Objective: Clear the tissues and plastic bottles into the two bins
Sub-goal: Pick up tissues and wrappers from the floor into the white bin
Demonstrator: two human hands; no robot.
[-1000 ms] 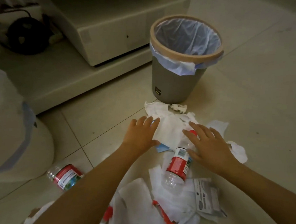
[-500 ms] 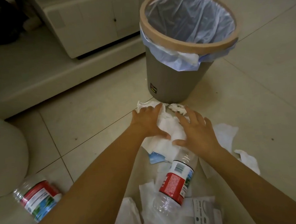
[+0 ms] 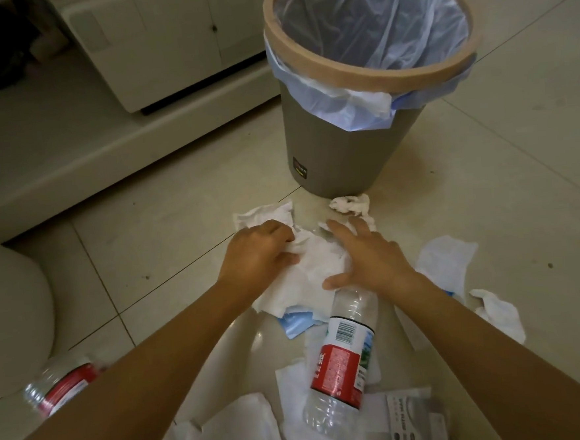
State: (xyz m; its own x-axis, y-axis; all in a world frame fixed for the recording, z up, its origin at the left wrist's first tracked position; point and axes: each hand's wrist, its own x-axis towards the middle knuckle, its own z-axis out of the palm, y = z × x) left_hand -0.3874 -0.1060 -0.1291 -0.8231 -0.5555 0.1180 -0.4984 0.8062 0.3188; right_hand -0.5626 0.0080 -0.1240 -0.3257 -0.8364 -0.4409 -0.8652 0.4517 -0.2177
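Note:
White tissues (image 3: 311,270) lie bunched on the tiled floor in front of a grey bin (image 3: 339,158) with a tan rim and a pale blue liner. My left hand (image 3: 258,256) grips the left side of this bunch with curled fingers. My right hand (image 3: 370,255) presses on its right side, fingers spread and bent. A clear plastic bottle (image 3: 346,356) with a red label lies below my right hand. A second bottle (image 3: 58,387) lies at the left, partly behind my left forearm. A crumpled tissue ball (image 3: 349,203) sits at the bin's foot.
A white bin (image 3: 10,308) fills the left edge. More tissues (image 3: 446,260) lie at the right and several (image 3: 238,429) near the bottom, beside a printed packet (image 3: 416,424). A blue scrap (image 3: 297,322) pokes from under the bunch. A low white cabinet (image 3: 153,47) stands behind.
Both hands moved forward toward the grey bin and drew the tissues together. My left fingers have curled round the tissue. The view has come closer to the bin.

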